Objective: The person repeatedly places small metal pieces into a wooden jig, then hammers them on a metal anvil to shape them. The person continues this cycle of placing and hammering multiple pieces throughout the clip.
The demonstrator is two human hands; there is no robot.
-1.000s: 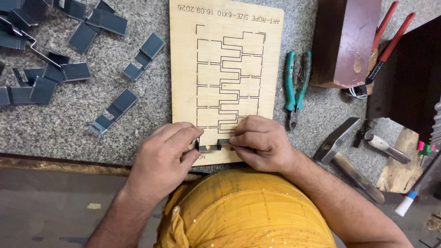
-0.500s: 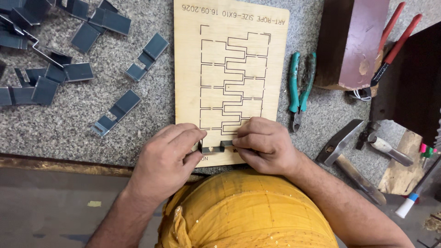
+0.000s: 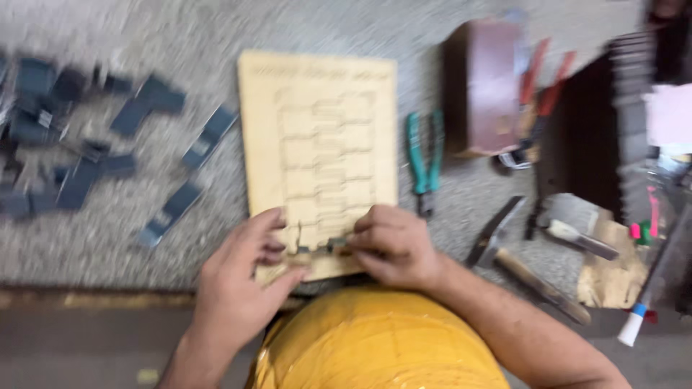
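A pale wooden board (image 3: 321, 137) with a pattern of thin cut slots lies flat on the speckled stone surface. My two hands meet at its near edge. My right hand (image 3: 393, 245) pinches a small dark metal strip (image 3: 328, 246) set in a slot there. Fingers of my left hand (image 3: 245, 281) curl onto the strip's left end, and the thumb rests on the board's near corner. The picture is blurred, so the strip's exact shape is unclear.
Several dark bent metal strips (image 3: 86, 173) lie scattered to the left. Green-handled pliers (image 3: 425, 162) lie right of the board, beside a brown block (image 3: 483, 86) and red-handled pliers (image 3: 540, 86). A hammer (image 3: 519, 266) and a marker (image 3: 638, 317) lie at the near right.
The view has swung and blurred as my head moved. Both hands stay at the board's near edge on the small metal strip.
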